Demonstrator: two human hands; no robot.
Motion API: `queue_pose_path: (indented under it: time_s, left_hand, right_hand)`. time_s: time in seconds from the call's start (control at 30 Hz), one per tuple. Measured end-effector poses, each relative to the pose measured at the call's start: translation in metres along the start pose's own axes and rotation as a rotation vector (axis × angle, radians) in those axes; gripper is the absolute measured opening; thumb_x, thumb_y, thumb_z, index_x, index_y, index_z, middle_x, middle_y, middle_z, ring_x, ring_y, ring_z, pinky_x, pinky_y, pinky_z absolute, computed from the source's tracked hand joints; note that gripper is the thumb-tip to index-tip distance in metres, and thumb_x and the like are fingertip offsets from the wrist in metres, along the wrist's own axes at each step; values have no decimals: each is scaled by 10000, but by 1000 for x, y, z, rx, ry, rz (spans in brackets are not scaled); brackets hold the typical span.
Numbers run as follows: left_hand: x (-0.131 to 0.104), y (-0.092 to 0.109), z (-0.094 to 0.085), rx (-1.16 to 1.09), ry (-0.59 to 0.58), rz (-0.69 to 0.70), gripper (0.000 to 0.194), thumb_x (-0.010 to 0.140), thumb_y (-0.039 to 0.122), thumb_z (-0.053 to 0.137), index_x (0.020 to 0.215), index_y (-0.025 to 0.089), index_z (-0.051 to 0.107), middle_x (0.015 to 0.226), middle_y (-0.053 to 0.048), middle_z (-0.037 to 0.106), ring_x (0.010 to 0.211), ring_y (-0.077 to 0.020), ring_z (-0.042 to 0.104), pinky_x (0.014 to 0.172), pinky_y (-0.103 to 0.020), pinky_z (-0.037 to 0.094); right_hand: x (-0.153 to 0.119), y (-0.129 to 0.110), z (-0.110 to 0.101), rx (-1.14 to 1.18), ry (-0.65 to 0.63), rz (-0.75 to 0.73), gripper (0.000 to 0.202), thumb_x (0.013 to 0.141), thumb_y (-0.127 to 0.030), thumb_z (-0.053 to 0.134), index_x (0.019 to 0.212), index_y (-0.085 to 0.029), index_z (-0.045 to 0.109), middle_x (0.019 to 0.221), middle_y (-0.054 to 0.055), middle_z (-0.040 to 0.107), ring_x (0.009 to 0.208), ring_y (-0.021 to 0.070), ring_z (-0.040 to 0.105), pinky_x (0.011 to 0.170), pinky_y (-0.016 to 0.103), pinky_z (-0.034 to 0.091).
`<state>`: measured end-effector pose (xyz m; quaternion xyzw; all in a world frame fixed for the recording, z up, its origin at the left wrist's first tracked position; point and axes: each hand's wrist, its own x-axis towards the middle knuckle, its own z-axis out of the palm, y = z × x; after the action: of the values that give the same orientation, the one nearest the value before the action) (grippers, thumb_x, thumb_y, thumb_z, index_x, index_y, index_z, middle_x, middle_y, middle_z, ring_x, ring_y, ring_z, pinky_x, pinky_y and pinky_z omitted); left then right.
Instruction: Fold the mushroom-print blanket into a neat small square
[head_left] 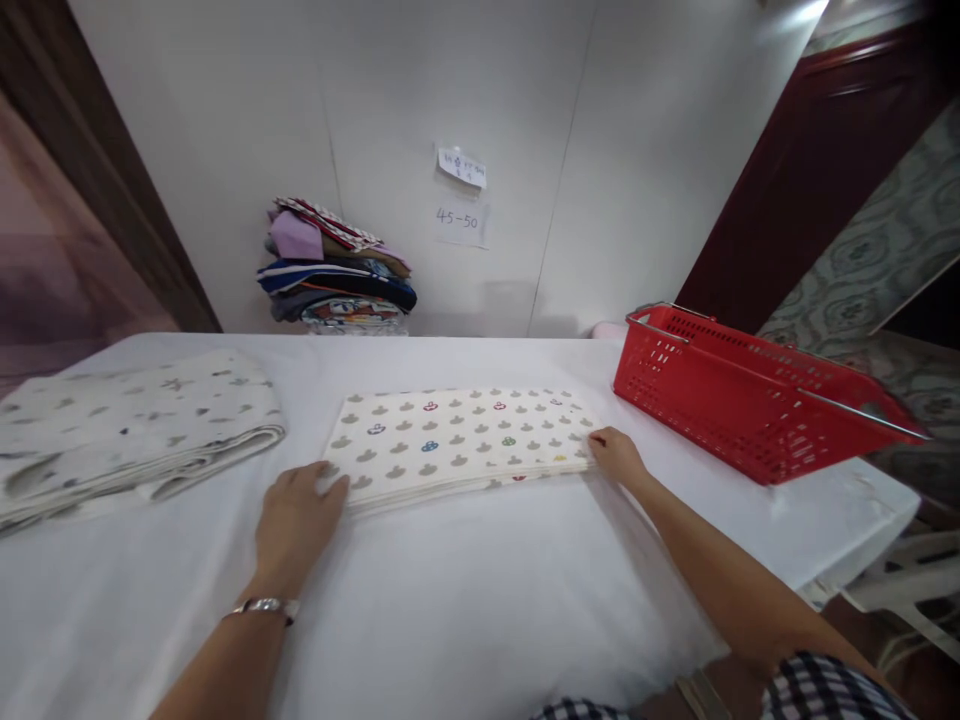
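Note:
A folded white cloth (465, 435) printed with grey and a few coloured mushroom shapes lies flat on the table, its layered edge facing me. My left hand (300, 515), with a silver bracelet at the wrist, rests at the cloth's near left corner, thumb apart from the fingers. At the opposite end, my right hand (616, 457) has its fingers curled together on the right edge, pinching the fabric. A second white cloth (150, 415) with scattered small prints, loosely folded, lies to the left.
A red perforated basket (750, 395) with metal handles stands at the right of the white-covered table (480, 610). Several folded fabrics (337, 270) are stacked at the back left against the wall. Paper notes (461, 220) hang on the wall, one reading 45-50.

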<state>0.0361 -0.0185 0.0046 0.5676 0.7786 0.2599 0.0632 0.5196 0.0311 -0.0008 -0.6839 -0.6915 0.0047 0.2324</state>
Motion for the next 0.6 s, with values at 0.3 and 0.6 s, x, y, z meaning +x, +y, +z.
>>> queue_pose_path:
  time_s: [0.3, 0.6]
  left_hand:
    - [-4, 4, -1, 13, -21, 10, 399, 842, 370, 442, 1147, 147, 568, 1169, -143, 600, 1085, -292, 556, 915, -411, 439]
    - [-11, -1, 5, -29, 19, -9, 325, 834, 325, 506, 1126, 198, 567, 1132, -97, 609, 1040, -245, 582, 872, -361, 450]
  right_hand:
    - [36, -30, 14, -122, -100, -194, 296, 844, -290, 470, 1024, -176, 676, 1176, 104, 622, 1087, 234, 572, 917, 352, 451]
    - [50, 0, 66, -370, -237, -128, 516, 916, -444, 268, 1378, -276, 426, 1488, 54, 345, 1359, 293, 297, 1052, 538, 285]
